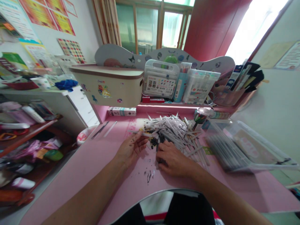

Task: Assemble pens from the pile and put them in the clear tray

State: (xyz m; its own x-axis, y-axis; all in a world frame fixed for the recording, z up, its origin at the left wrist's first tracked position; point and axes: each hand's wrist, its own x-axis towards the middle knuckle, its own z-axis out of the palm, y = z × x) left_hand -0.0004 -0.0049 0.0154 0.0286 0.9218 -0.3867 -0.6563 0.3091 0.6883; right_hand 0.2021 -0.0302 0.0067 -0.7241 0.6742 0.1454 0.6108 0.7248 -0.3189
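A heap of thin white and grey pen parts (173, 128) lies on the pink desk in front of both hands. My left hand (131, 148) is at the heap's left side, thumb and forefinger pinching a slim white pen tube (146, 134); its other fingers are loosely curled. Small dark specks dot that hand. Against the heap's near edge, my right hand (172, 157) has its fingers curled round a thin dark pen (157, 151), mostly covered by them. Small black and yellowish pieces (153, 142) lie between the hands. Black smears and bits (149, 175) mark the desk nearer me.
To the right stands a clear plastic box (227, 153) of slim grey sticks, its lid (253, 147) open. A clear jar (200, 117) stands behind the heap. Several slim sticks (110, 128) lie at left. A cream bin (107, 87) and pen cases (160, 79) fill the shelf.
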